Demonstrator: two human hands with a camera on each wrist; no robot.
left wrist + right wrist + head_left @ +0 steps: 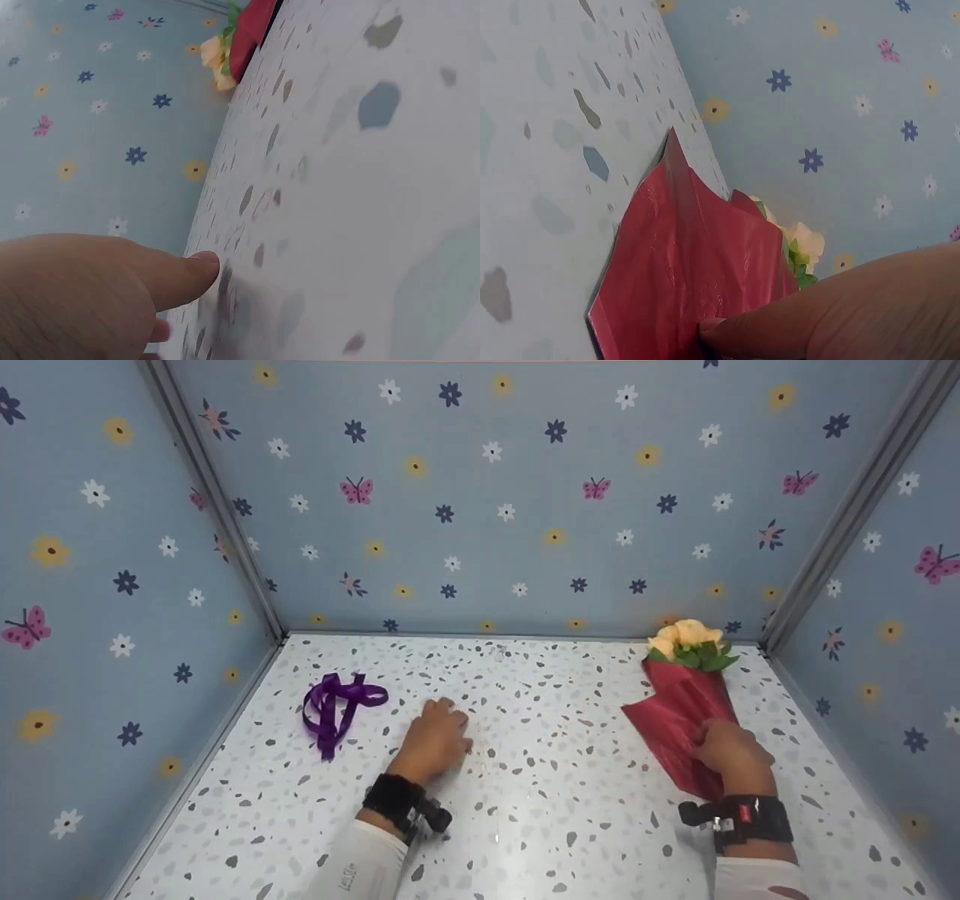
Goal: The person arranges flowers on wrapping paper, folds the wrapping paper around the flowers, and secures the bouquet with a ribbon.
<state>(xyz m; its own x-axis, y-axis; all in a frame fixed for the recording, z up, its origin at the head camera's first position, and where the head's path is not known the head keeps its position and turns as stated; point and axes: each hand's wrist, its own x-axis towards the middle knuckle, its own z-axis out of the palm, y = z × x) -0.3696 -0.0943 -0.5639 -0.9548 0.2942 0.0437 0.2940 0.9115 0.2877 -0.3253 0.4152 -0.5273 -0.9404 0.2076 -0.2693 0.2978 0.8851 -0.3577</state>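
A bouquet of peach-coloured flowers [686,639] with green leaves, wrapped in red paper [679,697], lies on the right side of the table. My right hand [733,751] grips the lower part of the wrap; in the right wrist view the thumb [765,330] presses on the red paper, while the other fingers are hidden. Near the table's middle, my left hand [433,741] is low over the surface with loosely bent fingers and nothing in it. To its left lies a loosely looped purple ribbon [328,720], apart from the hand.
The speckled white table [540,720] is bounded by a blue flower-patterned back wall [480,532] and side walls [82,675]. Grey metal posts [217,502] stand at the corners. Each wrist bears a black strap [394,799] with a small camera.
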